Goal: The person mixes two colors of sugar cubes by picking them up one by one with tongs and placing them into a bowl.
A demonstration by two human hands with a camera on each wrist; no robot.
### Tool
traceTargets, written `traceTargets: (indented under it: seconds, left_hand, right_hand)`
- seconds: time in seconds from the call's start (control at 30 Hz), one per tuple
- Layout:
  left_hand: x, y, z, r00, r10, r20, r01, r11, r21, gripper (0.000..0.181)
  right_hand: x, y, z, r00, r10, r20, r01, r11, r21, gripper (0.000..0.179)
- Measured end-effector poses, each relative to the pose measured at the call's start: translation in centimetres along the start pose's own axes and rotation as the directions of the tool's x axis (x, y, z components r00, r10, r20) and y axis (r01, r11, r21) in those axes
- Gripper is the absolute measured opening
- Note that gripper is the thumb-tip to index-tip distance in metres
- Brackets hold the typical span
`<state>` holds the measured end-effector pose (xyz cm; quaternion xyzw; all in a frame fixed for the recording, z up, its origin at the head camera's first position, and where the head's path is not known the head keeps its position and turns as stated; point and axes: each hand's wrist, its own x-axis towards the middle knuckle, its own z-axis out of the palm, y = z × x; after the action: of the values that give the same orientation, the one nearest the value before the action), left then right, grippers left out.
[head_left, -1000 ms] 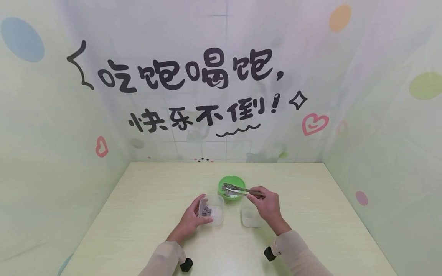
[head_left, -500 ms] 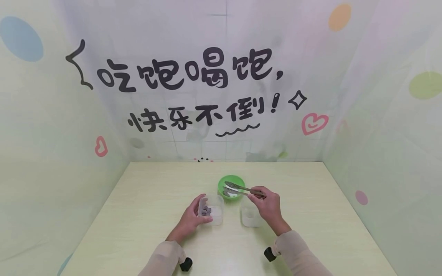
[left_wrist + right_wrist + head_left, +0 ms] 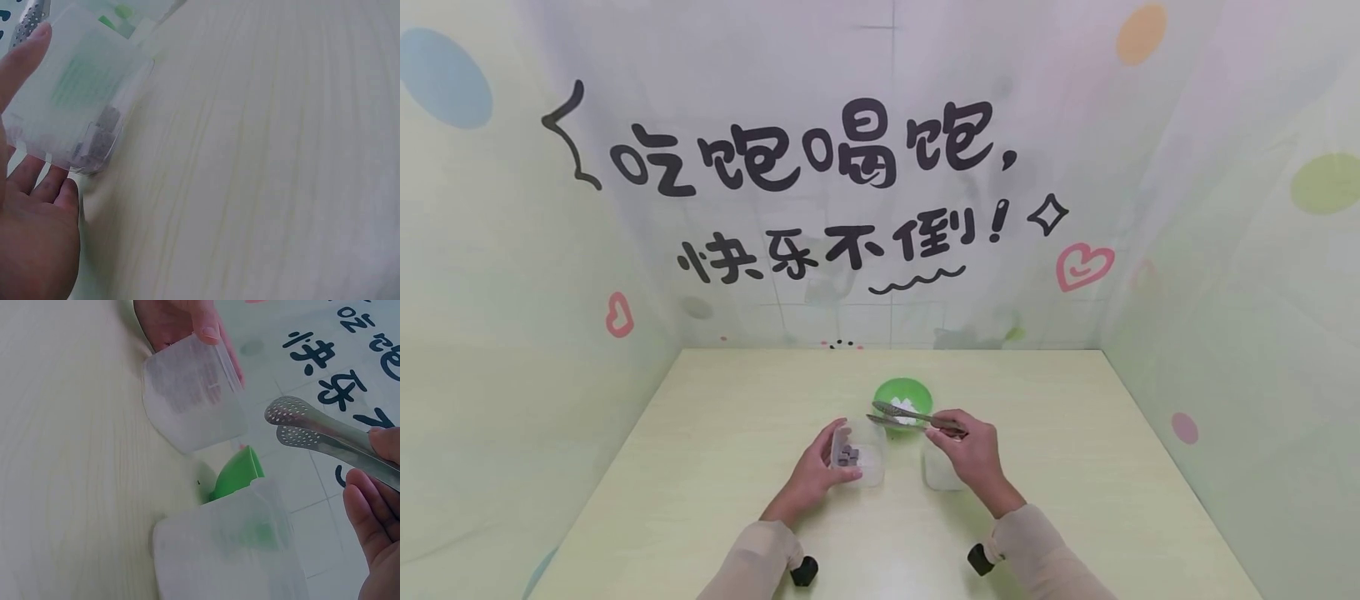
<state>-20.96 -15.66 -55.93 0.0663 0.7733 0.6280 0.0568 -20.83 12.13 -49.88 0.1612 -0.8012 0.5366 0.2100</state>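
My left hand (image 3: 815,472) grips a clear plastic container (image 3: 871,473) by its left side, thumb along the front. Several small purple-grey cubes (image 3: 848,457) lie in its left part; they show dimly through the wall in the left wrist view. My right hand (image 3: 979,457) holds metal tongs (image 3: 334,437) with perforated tips. Nothing shows between the tips, which stand slightly apart. In the head view the tongs cross over the front of a green bowl (image 3: 886,392), tips near the container's back rim. White pieces (image 3: 904,407) lie in the bowl.
A second clear plastic container (image 3: 940,477) stands below my right hand, partly hidden by it. All stand on a pale wood-grain table (image 3: 737,400), with a printed curtain (image 3: 760,325) behind and at both sides.
My right hand has moved the tongs left and toward me, from inside the green bowl to its front left edge. The left hand stays on its container.
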Motion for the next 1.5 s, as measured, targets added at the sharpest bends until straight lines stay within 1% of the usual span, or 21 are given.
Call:
traceTargets:
  seconds: [0.07,0.13,0.17,0.27,0.37,0.43,0.57,0.63,0.83,0.93,1.1,1.37,1.5]
  left_hand:
    - [-0.1,0.3,0.1,1.000,-0.003,0.001,0.003,1.000,-0.004,0.089]
    - [-0.3,1.1,0.1,1.000,-0.011,0.004,0.011,1.000,-0.012,0.088]
    - [-0.4,1.1,0.1,1.000,-0.005,0.006,0.005,1.000,-0.015,0.088]
    - [-0.3,0.8,0.0,1.000,-0.002,0.014,0.002,1.000,-0.010,0.090]
    - [-0.1,-0.1,-0.1,1.000,0.010,0.015,-0.010,1.000,-0.007,0.092]
    - [-0.1,-0.1,-0.1,1.000,-0.009,0.014,0.009,1.000,-0.010,0.092]
    - [-0.1,0.0,0.0,1.000,-0.012,0.013,0.012,1.000,-0.006,0.092]
    - [-0.1,-0.1,0.0,1.000,-0.001,0.015,0.001,1.000,-0.009,0.092]
    - [0.1,-0.4,-0.1,0.999,0.027,0.024,-0.027,0.999,-0.024,0.092]
    - [0.1,-0.4,-0.1,1.000,0.017,0.024,-0.017,0.999,-0.033,0.092]
    - [0.1,-0.5,-0.1,1.000,-0.001,0.013,0.001,0.999,-0.034,0.092]
    - [0.2,-0.6,-0.1,1.000,0.023,0.008,-0.023,1.000,-0.013,0.092]
    - [0.1,-0.5,0.0,1.000,0.009,0.005,-0.008,1.000,-0.018,0.092]
  right_hand:
    - [-0.1,-0.1,0.2,1.000,0.002,0.011,-0.002,1.000,0.000,0.017]
    - [-0.2,-0.1,0.4,1.000,0.002,0.020,-0.003,1.000,0.008,0.018]
    - [-0.3,-0.2,0.5,1.000,0.003,0.025,-0.004,1.000,0.012,0.017]
    - [-0.5,-0.6,0.9,0.999,0.007,0.047,-0.008,1.000,0.028,0.018]
    - [-0.8,-1.0,1.4,0.997,0.010,0.074,-0.013,0.999,0.036,0.018]
    - [-0.9,-1.2,1.8,0.996,0.008,0.089,-0.011,0.999,0.040,0.018]
    - [-1.1,-1.4,2.3,0.993,0.014,0.115,-0.019,0.999,0.046,0.019]
    - [-1.2,-1.5,2.5,0.992,0.017,0.128,-0.024,0.999,0.048,0.019]
    - [-1.5,-1.6,3.0,0.986,-0.004,0.166,-0.005,0.998,0.057,0.020]
    - [-1.6,-1.5,3.2,0.983,-0.006,0.181,-0.001,0.999,0.039,0.019]
    - [-1.6,-1.5,3.5,0.978,0.026,0.208,-0.024,1.000,-0.010,0.018]
    - [-1.4,-1.7,3.7,0.964,0.069,0.255,-0.050,0.996,-0.080,0.019]
    - [-1.3,-1.7,3.8,0.957,0.094,0.274,-0.067,0.992,-0.106,0.020]
